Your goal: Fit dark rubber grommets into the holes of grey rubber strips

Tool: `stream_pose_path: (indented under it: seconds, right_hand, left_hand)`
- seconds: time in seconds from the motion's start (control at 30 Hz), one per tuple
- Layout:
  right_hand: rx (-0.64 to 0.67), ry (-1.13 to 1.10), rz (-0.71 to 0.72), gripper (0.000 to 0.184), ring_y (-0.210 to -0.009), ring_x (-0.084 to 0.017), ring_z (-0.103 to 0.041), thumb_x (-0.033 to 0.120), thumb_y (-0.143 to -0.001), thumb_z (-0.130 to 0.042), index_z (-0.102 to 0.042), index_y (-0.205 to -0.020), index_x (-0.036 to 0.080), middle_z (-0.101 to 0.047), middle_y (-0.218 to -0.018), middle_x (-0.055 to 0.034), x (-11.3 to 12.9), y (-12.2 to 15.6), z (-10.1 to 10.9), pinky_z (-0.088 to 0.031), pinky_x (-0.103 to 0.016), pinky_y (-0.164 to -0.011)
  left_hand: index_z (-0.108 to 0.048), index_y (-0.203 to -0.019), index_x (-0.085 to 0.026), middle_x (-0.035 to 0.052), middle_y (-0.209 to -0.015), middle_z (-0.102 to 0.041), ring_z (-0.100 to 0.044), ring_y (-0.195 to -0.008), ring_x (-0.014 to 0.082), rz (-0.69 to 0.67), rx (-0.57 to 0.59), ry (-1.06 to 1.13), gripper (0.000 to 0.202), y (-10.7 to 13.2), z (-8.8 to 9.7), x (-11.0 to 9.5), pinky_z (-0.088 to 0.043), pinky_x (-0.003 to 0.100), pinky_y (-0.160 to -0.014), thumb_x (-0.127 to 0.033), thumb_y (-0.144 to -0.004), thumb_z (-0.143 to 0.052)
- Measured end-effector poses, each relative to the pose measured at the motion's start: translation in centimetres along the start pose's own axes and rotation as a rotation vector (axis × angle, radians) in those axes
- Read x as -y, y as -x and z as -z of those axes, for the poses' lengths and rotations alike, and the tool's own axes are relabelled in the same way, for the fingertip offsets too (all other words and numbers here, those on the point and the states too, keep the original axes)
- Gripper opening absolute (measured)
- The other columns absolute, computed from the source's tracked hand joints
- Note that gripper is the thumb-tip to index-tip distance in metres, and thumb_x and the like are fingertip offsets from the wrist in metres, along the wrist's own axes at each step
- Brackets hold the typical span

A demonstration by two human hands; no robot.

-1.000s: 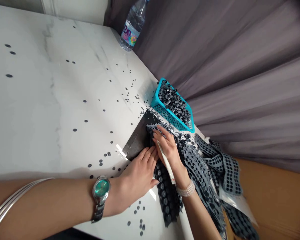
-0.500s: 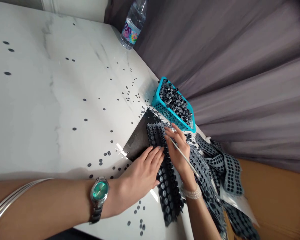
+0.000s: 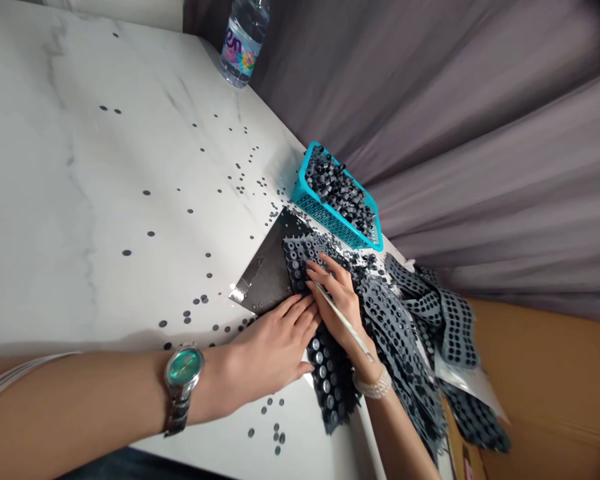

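Observation:
My left hand (image 3: pixel 275 353) lies flat, fingers resting on a dark perforated strip (image 3: pixel 330 380) studded with round grey discs, at the edge of a black metal plate (image 3: pixel 263 283). My right hand (image 3: pixel 337 300) grips a thin pale pick (image 3: pixel 344 321) and sits over the upper part of the strip (image 3: pixel 297 260), its fingertips on it. The pick's tip is hidden under my fingers. A tangled heap of grey dotted strips (image 3: pixel 405 340) lies against my right wrist.
Small dark discs are scattered over the white marble-patterned table (image 3: pixel 105 200). A teal plastic basket (image 3: pixel 337 223) full of curled grey pieces stands at the table's far edge. Also there are a water bottle (image 3: pixel 243 43), a grey curtain (image 3: pixel 480 133) and cardboard (image 3: pixel 545 360).
My right hand has moved back left over the strip, and the pick has swung with it. The whole view has shifted slightly up and left.

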State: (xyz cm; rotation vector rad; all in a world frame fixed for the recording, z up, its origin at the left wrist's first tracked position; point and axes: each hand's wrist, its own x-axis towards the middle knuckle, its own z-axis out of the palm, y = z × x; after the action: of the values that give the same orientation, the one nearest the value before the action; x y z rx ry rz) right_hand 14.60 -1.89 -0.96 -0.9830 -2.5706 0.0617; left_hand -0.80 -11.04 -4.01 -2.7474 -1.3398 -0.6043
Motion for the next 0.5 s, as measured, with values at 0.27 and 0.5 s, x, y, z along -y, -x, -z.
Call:
stream_pose_path:
  seconds: [0.27, 0.5]
  right_hand:
    - [0.027, 0.067, 0.096, 0.021, -0.127, -0.024, -0.053, 0.018, -0.096, -0.046, -0.062, -0.109, 0.023, -0.067, -0.122, -0.0111, -0.8, -1.4, -0.1, -0.047, -0.045, -0.097]
    - [-0.124, 0.072, -0.031, 0.021, -0.138, -0.025, -0.040, 0.023, -0.097, -0.046, -0.062, -0.111, 0.023, -0.061, -0.129, -0.0107, -2.3, -4.4, -0.2, -0.045, -0.050, -0.104]
  left_hand:
    - [-0.045, -0.142, -0.006, 0.0148, -0.147, -0.046, -0.041, -0.136, 0.0278, 0.005, 0.001, -0.006, 0.071, 0.3, -0.1, -0.3, -0.028, 0.042, -0.114, -0.056, -0.092, -0.043]
    - [-0.046, -0.142, -0.009, 0.0127, -0.150, -0.043, -0.037, -0.139, 0.0266, -0.002, 0.018, -0.020, 0.068, 0.4, 0.2, -0.2, -0.030, 0.040, -0.113, -0.056, -0.093, -0.041]
